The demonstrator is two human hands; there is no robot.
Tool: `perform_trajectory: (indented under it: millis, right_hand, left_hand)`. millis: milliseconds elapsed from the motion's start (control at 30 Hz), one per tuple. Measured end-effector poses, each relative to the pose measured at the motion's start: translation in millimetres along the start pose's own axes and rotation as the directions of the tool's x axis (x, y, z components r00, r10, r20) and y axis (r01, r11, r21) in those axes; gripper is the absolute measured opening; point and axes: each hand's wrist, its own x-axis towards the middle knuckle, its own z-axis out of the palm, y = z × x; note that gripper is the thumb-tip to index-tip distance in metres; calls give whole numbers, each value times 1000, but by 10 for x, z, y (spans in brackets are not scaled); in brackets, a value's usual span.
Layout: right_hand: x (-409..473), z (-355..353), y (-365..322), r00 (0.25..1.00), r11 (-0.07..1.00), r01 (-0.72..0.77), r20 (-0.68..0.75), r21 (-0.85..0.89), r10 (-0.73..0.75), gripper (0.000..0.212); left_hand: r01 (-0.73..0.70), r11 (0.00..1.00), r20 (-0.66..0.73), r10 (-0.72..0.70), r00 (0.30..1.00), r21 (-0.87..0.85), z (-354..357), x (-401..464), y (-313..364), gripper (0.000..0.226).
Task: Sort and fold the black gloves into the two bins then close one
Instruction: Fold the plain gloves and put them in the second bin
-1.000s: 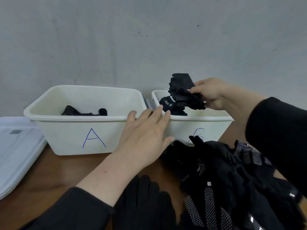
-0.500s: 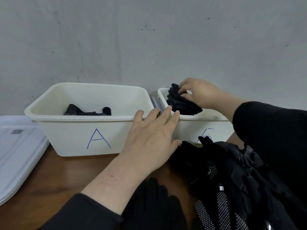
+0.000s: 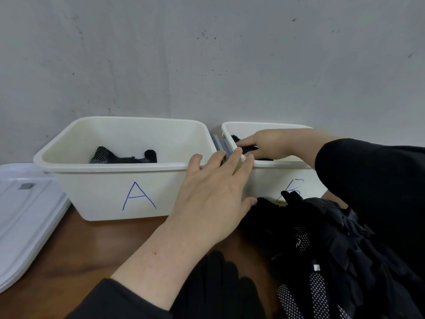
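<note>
Two white bins stand against the wall: bin A [image 3: 115, 167] on the left with a dotted black glove [image 3: 124, 157] lying inside, and bin B [image 3: 264, 180] on the right. My right hand [image 3: 273, 143] reaches down into bin B and holds a folded black glove [image 3: 247, 148] low inside it. My left hand [image 3: 213, 199] lies flat with straight fingers, its fingertips touching the rims where the two bins meet. A heap of black gloves [image 3: 322, 238] sits on the wooden table in front of bin B.
White lids [image 3: 23, 215] are stacked at the left edge of the table. Another black glove [image 3: 218, 284] lies near my left forearm. A grey strip [image 3: 219, 143] shows in the gap between the bins. A grey wall stands right behind them.
My right hand has lowered the folded glove from above bin B down into it. My left hand has stayed at the bins' rims.
</note>
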Motion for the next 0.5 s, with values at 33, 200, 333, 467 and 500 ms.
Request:
perform_trajectory:
  millis: [33, 200, 333, 467, 500]
  right_hand:
    - [50, 17, -39, 1000, 1000, 2, 24, -6, -1, 30]
    - [91, 54, -104, 999, 1000, 21, 30, -3, -21, 39]
    - [-49, -42, -95, 991, 990, 72, -121, 124, -57, 14]
    - [-163, -144, -68, 962, 986, 63, -273, 154, -19, 43]
    - [-194, -160, -61, 957, 985, 59, -291, 159, -11, 39]
  left_hand:
    - [-1, 1000, 1, 1, 1000, 0, -3, -3, 1, 79]
    - [-4, 1000, 3, 4, 1000, 2, -4, 1, 1, 79]
    - [-4, 1000, 14, 4, 1000, -8, -10, 4, -10, 78]
    - [-1, 1000, 27, 2, 1000, -18, -31, 2, -5, 79]
    - [-1, 1000, 31, 2, 1000, -23, -37, 1, -4, 79]
